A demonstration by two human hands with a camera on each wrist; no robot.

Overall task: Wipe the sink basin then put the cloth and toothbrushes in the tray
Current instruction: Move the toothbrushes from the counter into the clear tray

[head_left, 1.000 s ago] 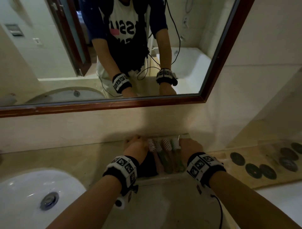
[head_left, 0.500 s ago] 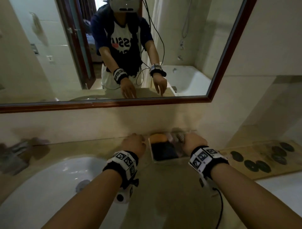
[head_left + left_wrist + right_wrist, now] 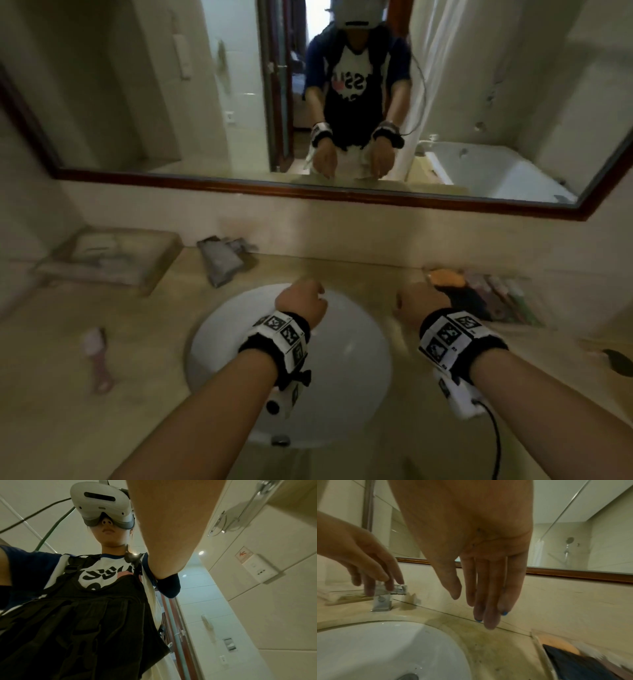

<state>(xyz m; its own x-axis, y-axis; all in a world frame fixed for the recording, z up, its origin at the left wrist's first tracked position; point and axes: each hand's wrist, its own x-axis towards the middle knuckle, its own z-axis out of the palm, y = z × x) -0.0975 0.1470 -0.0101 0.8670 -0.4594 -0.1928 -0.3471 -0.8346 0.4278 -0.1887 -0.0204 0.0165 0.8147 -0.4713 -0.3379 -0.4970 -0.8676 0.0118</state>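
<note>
The white sink basin (image 3: 342,346) (image 3: 376,649) sits in the beige counter below me. To its right, against the wall, stands the tray (image 3: 541,649), holding a dark cloth (image 3: 469,301) (image 3: 573,661) with an orange part (image 3: 445,278) and several toothbrushes (image 3: 507,294). My left hand (image 3: 301,301) (image 3: 382,582) hangs over the basin's far rim near the faucet, fingers relaxed and holding nothing. My right hand (image 3: 421,305) (image 3: 471,607) hangs over the counter between basin and tray, fingers straight and pointing down, holding nothing. The left wrist view shows only my forearm and body.
A chrome faucet (image 3: 222,260) (image 3: 385,597) stands behind the basin. At the back left lies a folded towel (image 3: 109,257). A blurred pink handled item (image 3: 97,359) lies on the counter left of the basin. A wood-framed mirror (image 3: 137,102) covers the wall.
Both hands have left the tray and drawn back to the left, holding nothing. My view has swung from the tray to the sink basin.
</note>
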